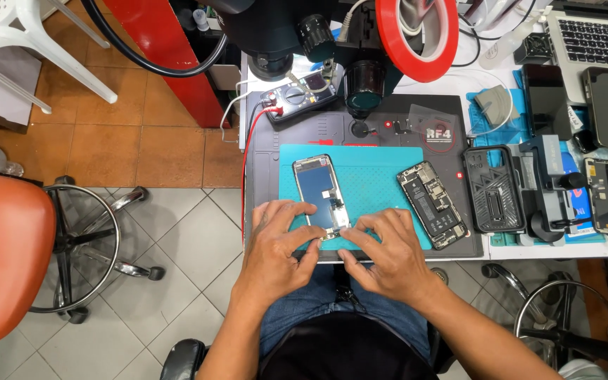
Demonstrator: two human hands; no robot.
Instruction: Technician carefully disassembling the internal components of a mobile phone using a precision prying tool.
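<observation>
Both my hands pinched the phone screen's (323, 196) near end — left hand (279, 243) at seven o'clock, right hand (388, 253) at five; its long axis ran toward twelve.

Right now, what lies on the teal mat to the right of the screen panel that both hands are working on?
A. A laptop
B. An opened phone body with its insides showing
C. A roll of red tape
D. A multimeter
B: the opened phone body lies on the teal mat, right of the screen panel that the left hand and right hand touch at its lower end.
</observation>
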